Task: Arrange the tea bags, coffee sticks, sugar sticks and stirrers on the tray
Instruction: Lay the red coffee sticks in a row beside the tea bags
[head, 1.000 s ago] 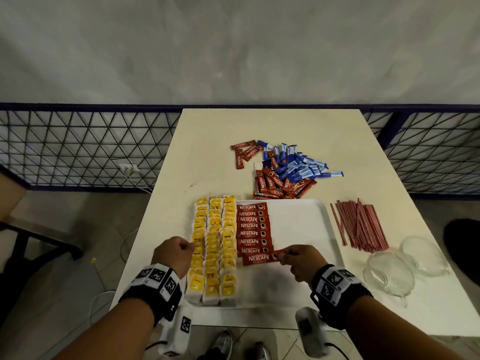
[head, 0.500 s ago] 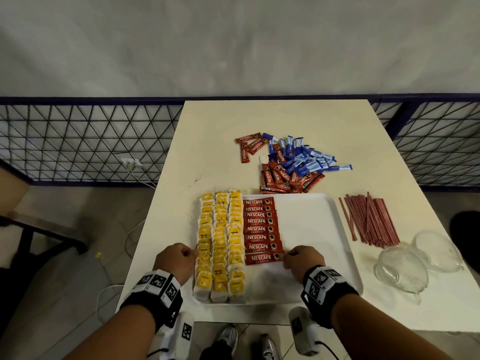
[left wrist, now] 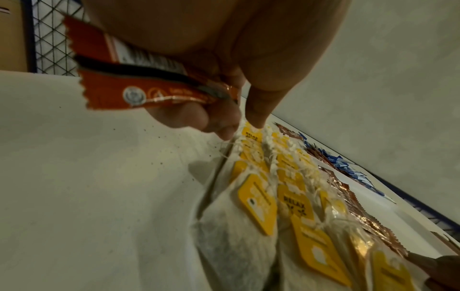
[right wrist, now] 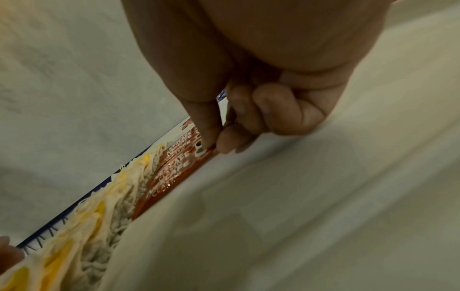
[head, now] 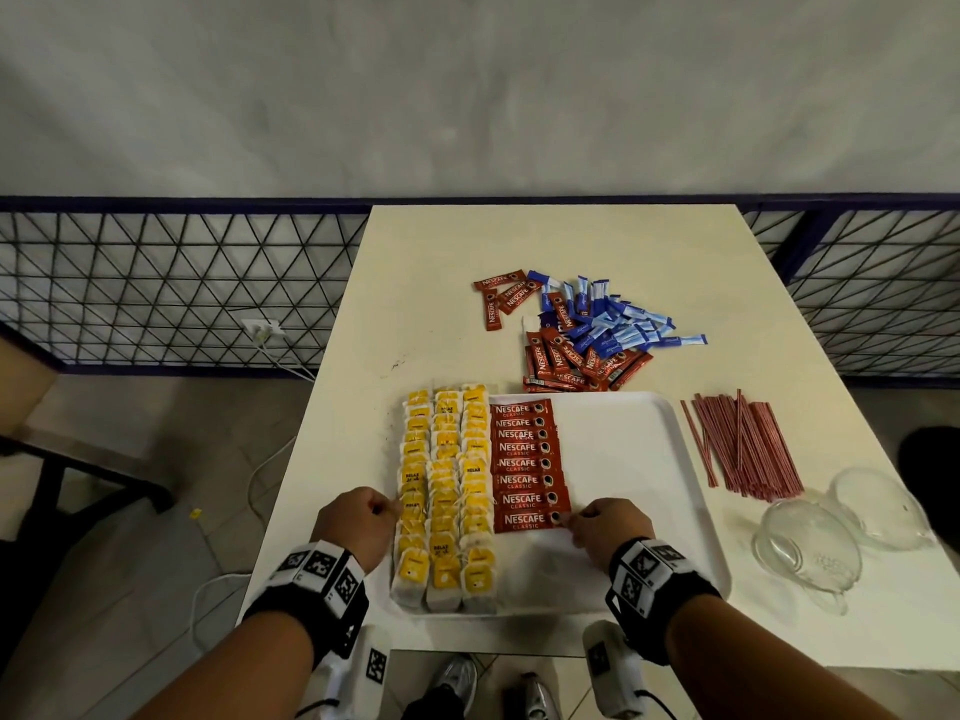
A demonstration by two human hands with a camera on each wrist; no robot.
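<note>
Right hand (head: 608,532): thumb and forefinger pinch the right end of the nearest coffee stick (head: 527,521) in the tray's red column.
Left hand (head: 358,522): curled round spare coffee sticks (left wrist: 139,78), fingertip on the tea bags (head: 447,501) at the tray's left edge.
Tray (head: 623,459): smooth white plastic, rounded corners; papery tea bags with yellow tags in three rows.
Beyond the tray: loose pile of glossy red coffee sticks (head: 576,363) and blue sugar sticks (head: 618,324).
Right of the tray: thin red stirrers (head: 743,444), two clear glass cups (head: 810,553).
Table (head: 519,246): matte cream top.
Room: grey wall, dark mesh railing (head: 156,288), tiled floor.
</note>
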